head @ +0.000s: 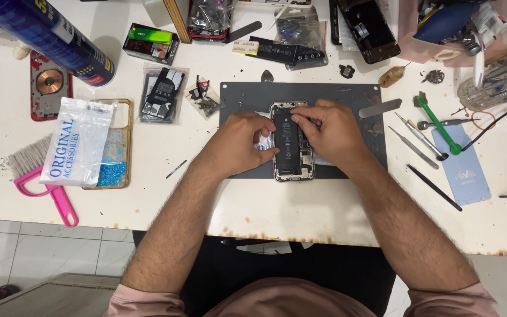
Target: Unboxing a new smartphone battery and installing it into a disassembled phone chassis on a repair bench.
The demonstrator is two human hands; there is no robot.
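Midway through work on an opened phone point(291, 142), lying face-down shell up on a grey mat point(347, 97) at the middle of a white table point(300, 211). Black battery point(287, 141) exposed along the phone's length, still seated in the frame as far as can be told. Left hand point(243, 142) resting on the phone's left edge, fingers curled and pressed against the frame and a small white scrap beside it, steadying rather than lifting. Right hand point(330, 130) over the upper right of the phone, fingertips pinched together at the top of the battery; whether a tool or a tab sits between them cannot be told, too small and hidden under the fingers. Judged step: fine work at the battery's upper end, connector or adhesive, with the body held fast. Next move likely calls for a steady brace from the left hand and a small, careful pull or press from the right, without bending the battery. Close at hand on the right: tweezers point(413, 147), a green tool point(438, 124), a metal spudger point(380, 108). Well apart on the left: a pink brush point(51, 194), a white bag point(76, 141), a blue can point(48, 36).
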